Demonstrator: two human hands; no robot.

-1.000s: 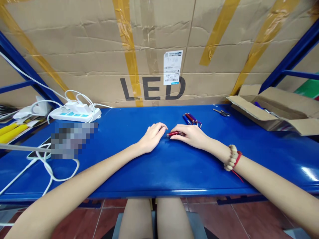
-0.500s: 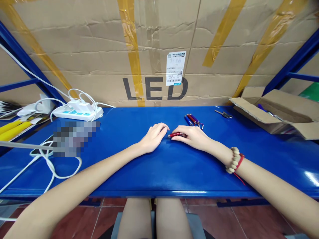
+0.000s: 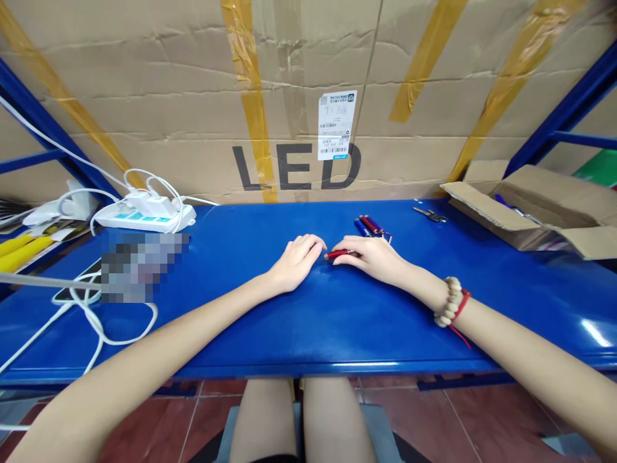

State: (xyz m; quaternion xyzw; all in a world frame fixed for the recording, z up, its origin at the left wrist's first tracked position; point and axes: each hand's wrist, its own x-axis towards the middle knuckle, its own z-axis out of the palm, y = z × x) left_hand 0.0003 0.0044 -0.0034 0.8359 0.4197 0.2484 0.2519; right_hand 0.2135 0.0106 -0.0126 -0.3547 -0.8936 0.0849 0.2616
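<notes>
Bare forearms; the right wrist wears a beaded bracelet (image 3: pixel 448 301) and red cord (image 3: pixel 460 308)

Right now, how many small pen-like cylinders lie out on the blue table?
4: a red one under the right hand, three bunched just behind. More may be hidden in the cardboard box.

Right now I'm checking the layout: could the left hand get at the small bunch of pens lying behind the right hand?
Probably yes. The left hand rests flat on the blue table, holding nothing. The pens lie further back and right; the right hand, holding a red pen, sits partly across a straight path, so it would go around.
</notes>
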